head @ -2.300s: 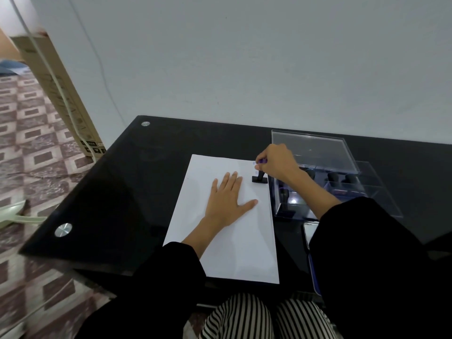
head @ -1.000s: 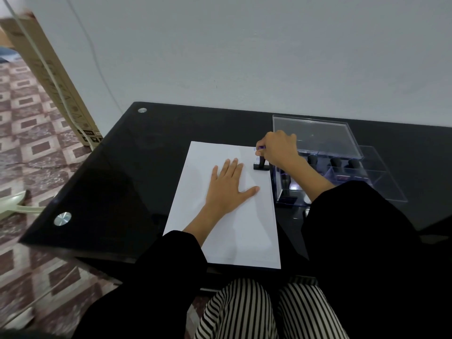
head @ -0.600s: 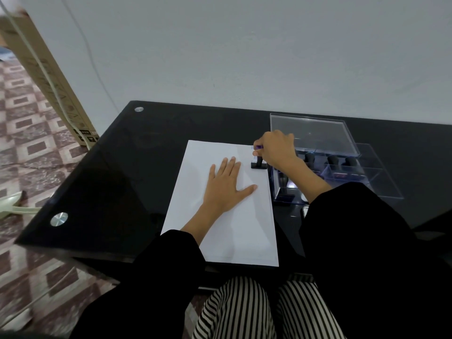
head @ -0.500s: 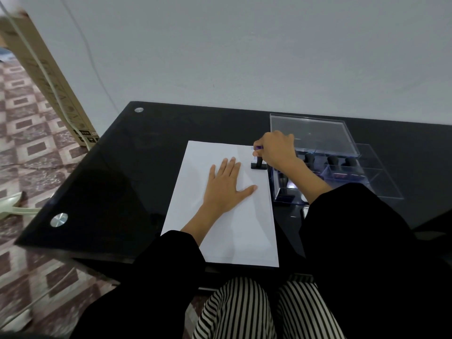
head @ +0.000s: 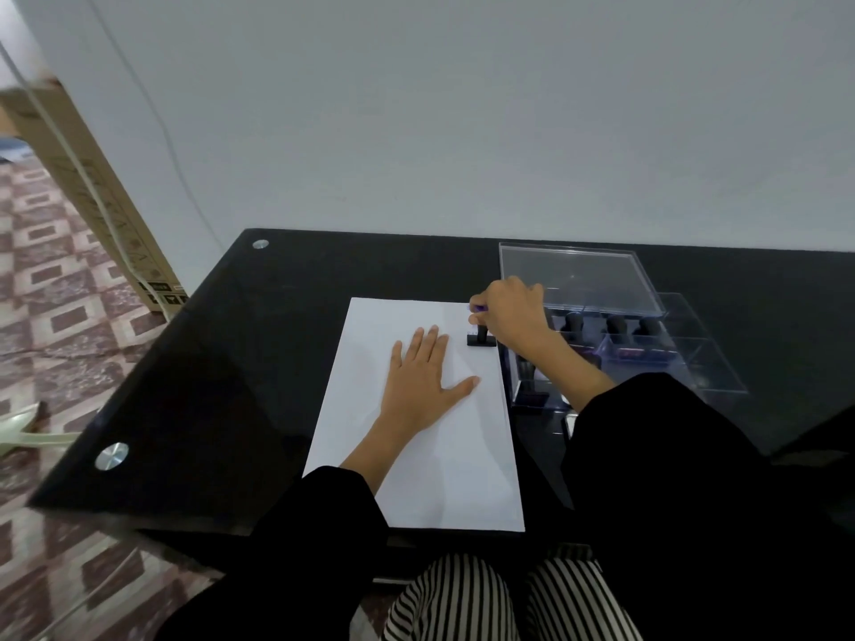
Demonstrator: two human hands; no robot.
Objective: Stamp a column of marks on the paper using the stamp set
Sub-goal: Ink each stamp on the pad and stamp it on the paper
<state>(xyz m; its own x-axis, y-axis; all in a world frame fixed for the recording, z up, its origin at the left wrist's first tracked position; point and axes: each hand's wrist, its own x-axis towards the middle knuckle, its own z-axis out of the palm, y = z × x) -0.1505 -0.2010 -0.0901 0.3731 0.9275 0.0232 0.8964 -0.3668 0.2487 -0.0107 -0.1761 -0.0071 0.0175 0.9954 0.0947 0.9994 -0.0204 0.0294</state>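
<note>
Fingers (head: 491,302) of the right hand (head: 513,319) are curled round the knob handle of a small black stamp (head: 481,340). Its flat rectangular base sits on the white sheet of paper (head: 416,478) near the far right corner, just inside the right edge. Left hand (head: 423,379) lies flat on the sheet, fingers straight and spread, pinning it just beside the stamp.

Judgement: a pressing stroke is in hand, at or near the head of the column. Whether any mark lies beyond the base cannot be told. Next move calls for a straight lift to avoid smearing, a short shift toward the person along the right edge, and an even, level press. The sheet needs holding against a slide on the slick surface.

Black glass desk (head: 277,344) is glossy and reflective, with round metal fixings (head: 112,454). Paper is thin and matte, lying flat. Clear plastic stamp-set case (head: 671,363) stands just right of the sheet, rigid and compartmented, its transparent lid (head: 578,279) raised behind. More black knob-handled stamps (head: 615,323) stand inside
</note>
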